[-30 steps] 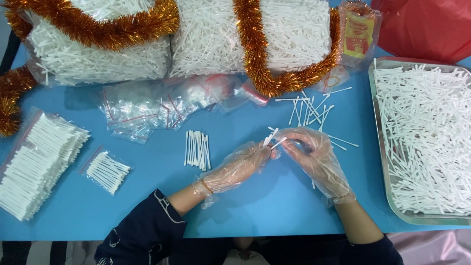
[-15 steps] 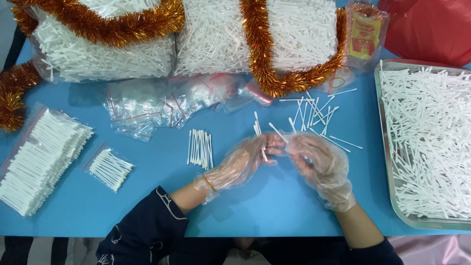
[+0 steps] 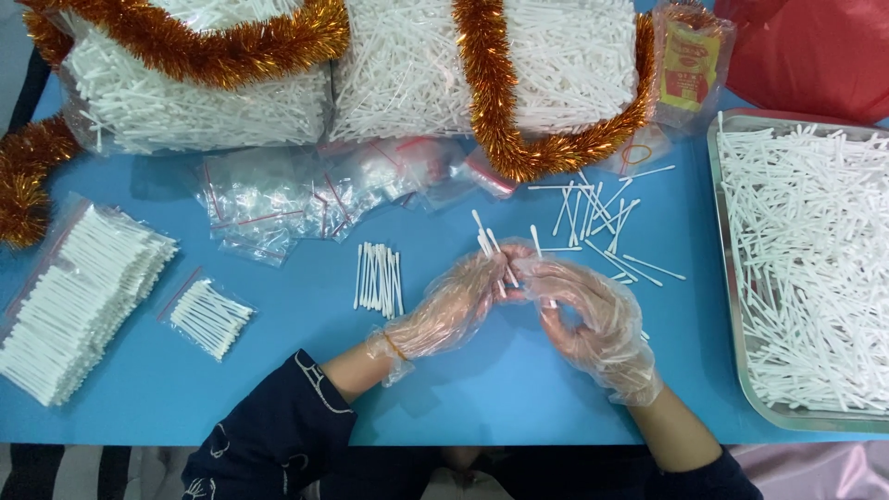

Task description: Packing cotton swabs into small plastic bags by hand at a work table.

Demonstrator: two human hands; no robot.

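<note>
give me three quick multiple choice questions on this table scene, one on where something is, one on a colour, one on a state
1. Where is the metal tray of white sticks?
A. at the table's right edge
B. at the left edge
C. under the tinsel

2. What colour is the tinsel garland?
A. silver
B. orange-gold
C. green

3. What are the left hand and right hand doing?
A. lying flat and empty
B. both in the tray
C. together, pinching a few white sticks

Answers:
1. A, the tray sits at the right side of the blue table, far from the packed bags.
2. B, the garland draped over the big bags of sticks is orange-gold.
3. C, the gloved hands meet at mid-table with stick ends poking up between the fingers.
</note>
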